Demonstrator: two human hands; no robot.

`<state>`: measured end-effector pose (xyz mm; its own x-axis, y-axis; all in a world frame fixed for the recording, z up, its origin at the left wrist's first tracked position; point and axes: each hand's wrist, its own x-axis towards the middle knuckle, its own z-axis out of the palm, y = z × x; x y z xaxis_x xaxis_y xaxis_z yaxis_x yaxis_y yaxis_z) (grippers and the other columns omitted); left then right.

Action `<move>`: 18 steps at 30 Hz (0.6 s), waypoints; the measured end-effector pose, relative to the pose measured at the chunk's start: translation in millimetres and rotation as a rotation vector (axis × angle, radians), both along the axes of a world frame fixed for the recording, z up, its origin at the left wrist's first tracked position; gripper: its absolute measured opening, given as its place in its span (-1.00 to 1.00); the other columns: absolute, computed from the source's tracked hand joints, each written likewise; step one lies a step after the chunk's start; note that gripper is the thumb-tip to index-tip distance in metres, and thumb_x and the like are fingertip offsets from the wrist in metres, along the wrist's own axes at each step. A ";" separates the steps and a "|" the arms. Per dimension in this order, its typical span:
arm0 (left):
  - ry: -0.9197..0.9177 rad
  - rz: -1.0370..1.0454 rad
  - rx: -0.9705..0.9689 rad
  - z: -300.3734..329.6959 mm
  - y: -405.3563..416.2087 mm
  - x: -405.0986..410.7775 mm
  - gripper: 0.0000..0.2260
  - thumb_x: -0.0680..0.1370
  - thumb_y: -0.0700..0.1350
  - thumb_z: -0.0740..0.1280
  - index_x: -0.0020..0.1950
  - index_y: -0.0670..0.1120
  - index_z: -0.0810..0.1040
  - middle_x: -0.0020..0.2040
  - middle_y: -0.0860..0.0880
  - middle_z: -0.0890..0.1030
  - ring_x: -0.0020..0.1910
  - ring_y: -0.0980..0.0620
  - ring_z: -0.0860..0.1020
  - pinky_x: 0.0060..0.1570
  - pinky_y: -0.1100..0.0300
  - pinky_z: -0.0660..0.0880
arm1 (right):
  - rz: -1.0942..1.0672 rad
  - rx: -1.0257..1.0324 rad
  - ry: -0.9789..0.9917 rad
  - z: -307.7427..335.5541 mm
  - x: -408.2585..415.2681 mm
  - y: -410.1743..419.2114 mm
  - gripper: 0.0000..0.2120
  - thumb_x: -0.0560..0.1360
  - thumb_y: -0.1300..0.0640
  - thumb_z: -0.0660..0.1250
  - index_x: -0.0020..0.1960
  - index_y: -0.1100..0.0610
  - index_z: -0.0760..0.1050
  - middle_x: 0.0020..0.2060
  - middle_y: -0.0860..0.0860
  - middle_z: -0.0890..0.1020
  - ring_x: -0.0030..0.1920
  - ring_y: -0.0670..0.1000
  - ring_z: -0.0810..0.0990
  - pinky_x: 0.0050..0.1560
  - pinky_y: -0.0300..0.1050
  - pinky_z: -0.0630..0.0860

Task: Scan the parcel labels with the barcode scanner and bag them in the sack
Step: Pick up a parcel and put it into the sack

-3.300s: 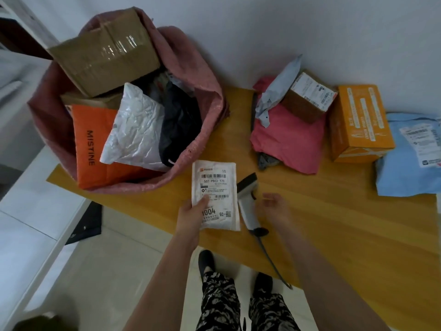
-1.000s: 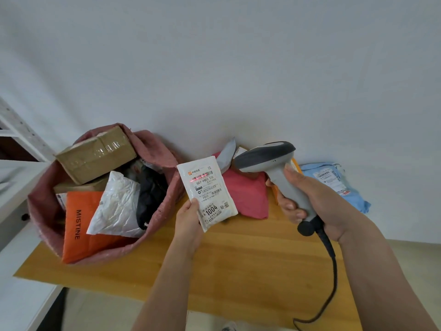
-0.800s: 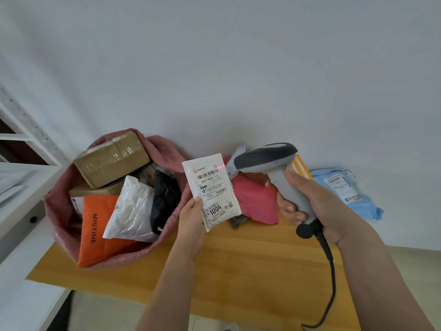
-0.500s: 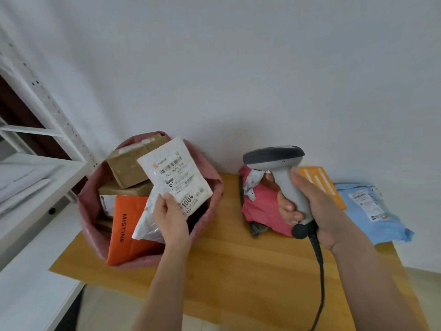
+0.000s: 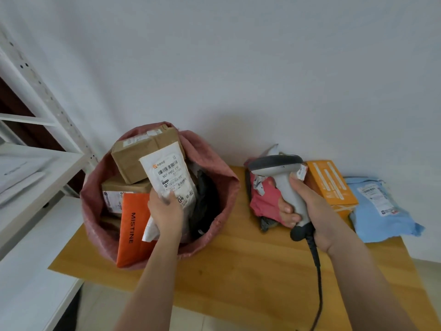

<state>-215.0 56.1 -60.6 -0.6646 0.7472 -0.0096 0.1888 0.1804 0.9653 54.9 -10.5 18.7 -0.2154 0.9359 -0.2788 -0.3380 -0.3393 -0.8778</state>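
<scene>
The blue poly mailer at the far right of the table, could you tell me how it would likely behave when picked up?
The blue poly mailer looks soft and wrinkled, so it would probably sag rather than stay flat. Its puffy shape suggests light, yielding contents. The plastic skin may be slightly slippery, so pinching a loose fold seems safer.

Left hand [image 5: 165, 209] reaches forward over the mouth of the sack [image 5: 222, 185], fingers curled round the lower edge of a white parcel [image 5: 170, 179], label facing up. Right hand [image 5: 310, 211] to the right of the sack, above the table, wrapped round the handle of the barcode scanner [image 5: 284, 177], head pointing left. Both forearms bare, extended forward
</scene>
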 end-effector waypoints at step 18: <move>0.362 0.333 0.031 9.6 25.3 60.6 -0.45 0.40 -0.24 0.40 0.37 -0.16 0.35 0.31 -0.25 0.30 0.29 -0.23 0.26 0.32 -0.14 0.21 | -0.047 -0.054 0.028 -23.9 74.6 38.9 -0.53 0.45 -0.24 0.29 0.18 0.07 0.40 -0.45 -0.01 0.38 -0.54 -0.10 0.26 -0.55 -0.29 0.29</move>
